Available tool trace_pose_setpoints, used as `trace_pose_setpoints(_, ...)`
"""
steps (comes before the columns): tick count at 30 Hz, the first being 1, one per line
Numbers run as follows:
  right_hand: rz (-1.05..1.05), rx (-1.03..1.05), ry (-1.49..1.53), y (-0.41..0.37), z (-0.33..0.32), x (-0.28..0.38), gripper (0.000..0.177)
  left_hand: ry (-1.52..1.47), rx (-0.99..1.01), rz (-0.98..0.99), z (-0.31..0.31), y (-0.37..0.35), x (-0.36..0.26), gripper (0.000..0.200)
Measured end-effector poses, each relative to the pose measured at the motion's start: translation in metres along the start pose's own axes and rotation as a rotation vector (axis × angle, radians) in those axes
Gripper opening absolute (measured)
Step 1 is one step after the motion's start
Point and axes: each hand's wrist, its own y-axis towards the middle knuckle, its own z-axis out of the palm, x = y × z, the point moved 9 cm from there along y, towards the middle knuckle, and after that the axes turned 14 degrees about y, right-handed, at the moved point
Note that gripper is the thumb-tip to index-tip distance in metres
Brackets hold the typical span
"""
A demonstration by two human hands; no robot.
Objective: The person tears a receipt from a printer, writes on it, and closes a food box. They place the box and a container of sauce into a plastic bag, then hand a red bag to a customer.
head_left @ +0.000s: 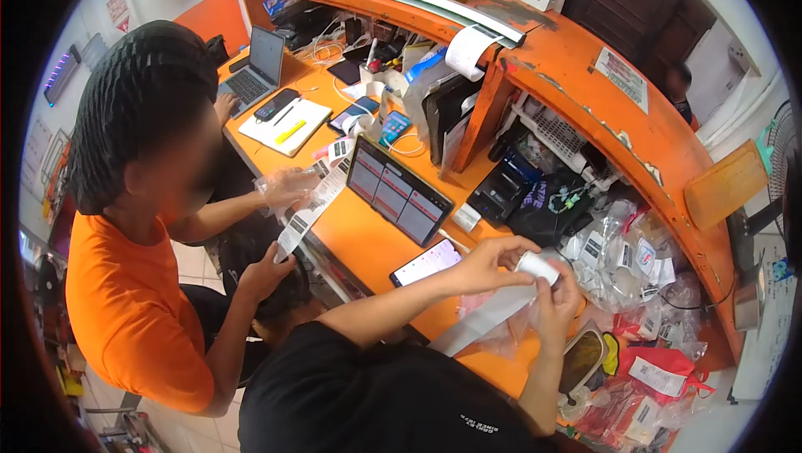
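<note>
My left hand (pixel 494 262) and my right hand (pixel 561 292) hold a small white paper roll (pixel 538 268) between them, fingers pinched at its two ends. From the roll a long loose paper strip (pixel 480 321) trails down and left over the orange desk edge. Close to my left forearm lies a phone with a lit screen (pixel 427 262). Behind it a tablet (pixel 398 190) stands propped up, showing red and white panels. Crumpled clear plastic (pixel 520 329) lies under and beside the strip.
To the left, a person in an orange shirt (pixel 134 302) holds printed paper strips (pixel 294 234). A laptop (pixel 255 68), an open notebook (pixel 284 125) and a black printer-like box (pixel 504 190) stand on the desk. Bagged items (pixel 622 257) and a metal tray (pixel 585 359) crowd the right.
</note>
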Motion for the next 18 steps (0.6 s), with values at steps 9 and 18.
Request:
trace_pose_setpoints(9,-0.206,0.005,-0.098,0.033,0.009,0.059,0.030,0.132,-0.107,0.117,-0.020,0.032,-0.055,0.035)
trace_pose_setpoints(18,-0.260,0.040,-0.149,0.054,0.017,0.105,0.030,0.016,-0.116,0.207,-0.016,0.054,-0.084,0.036)
